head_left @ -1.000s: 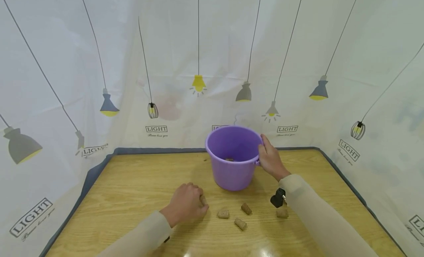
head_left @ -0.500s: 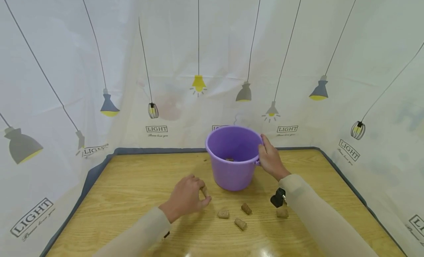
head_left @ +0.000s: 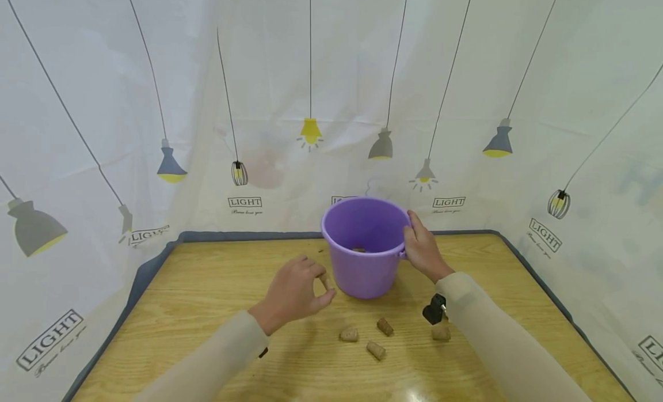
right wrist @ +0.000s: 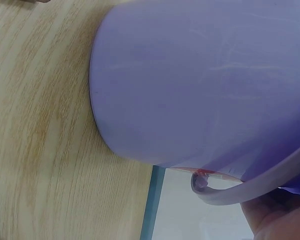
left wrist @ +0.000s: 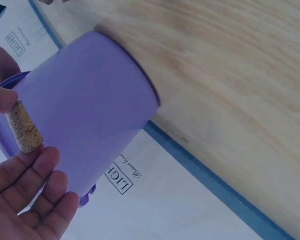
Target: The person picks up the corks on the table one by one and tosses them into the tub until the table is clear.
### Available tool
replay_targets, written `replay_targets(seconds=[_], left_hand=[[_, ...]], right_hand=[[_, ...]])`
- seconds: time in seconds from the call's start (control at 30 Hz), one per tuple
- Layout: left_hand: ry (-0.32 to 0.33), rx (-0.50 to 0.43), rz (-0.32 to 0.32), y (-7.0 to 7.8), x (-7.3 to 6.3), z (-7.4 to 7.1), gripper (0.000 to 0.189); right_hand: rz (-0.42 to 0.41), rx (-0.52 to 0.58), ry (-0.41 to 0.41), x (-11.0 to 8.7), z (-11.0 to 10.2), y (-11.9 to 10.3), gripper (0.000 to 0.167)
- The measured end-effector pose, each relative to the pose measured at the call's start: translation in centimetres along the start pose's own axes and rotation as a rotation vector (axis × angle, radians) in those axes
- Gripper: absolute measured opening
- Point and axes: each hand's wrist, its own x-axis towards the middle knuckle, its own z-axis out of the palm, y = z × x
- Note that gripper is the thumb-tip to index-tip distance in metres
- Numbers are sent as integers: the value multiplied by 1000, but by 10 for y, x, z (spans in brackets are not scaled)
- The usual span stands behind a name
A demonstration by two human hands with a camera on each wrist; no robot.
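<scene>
A tapered cork [left wrist: 25, 127] is pinched end to end between the thumb and fingers of my left hand [head_left: 295, 289], raised over the wood just left of the purple bucket [head_left: 365, 272]. My right hand [head_left: 425, 249] grips the bucket's rim and handle on its right side; in the right wrist view the curved handle [right wrist: 255, 189] passes in front of the fingers. Part of a cork [head_left: 358, 250] shows inside the bucket, whose bottom is mostly hidden by the near wall. On the table in front lie a pale cork [head_left: 349, 334], a dark cork [head_left: 385, 326] and another cork [head_left: 376, 350].
One more cork [head_left: 441, 333] lies by my right forearm. The bucket stands on the wooden table [head_left: 217, 281]. White cloth [head_left: 279, 62] printed with hanging lamps encloses the back and sides, with a blue band along the table's edge.
My left hand has lifted from the table with the cork and moved up toward the bucket. The right hand, the bucket and the loose corks have stayed in place.
</scene>
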Motion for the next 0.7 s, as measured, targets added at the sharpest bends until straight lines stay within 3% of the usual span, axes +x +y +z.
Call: replay_targets(seconds=[0.37,0.7], left_hand=[[95,-2,76,1,22,-11,24],[125,-27,103,3,43,-18,21]], right_hand=[[-1,-2,4,1,1,2,59],[-1,-2,5,1,0,2,58]])
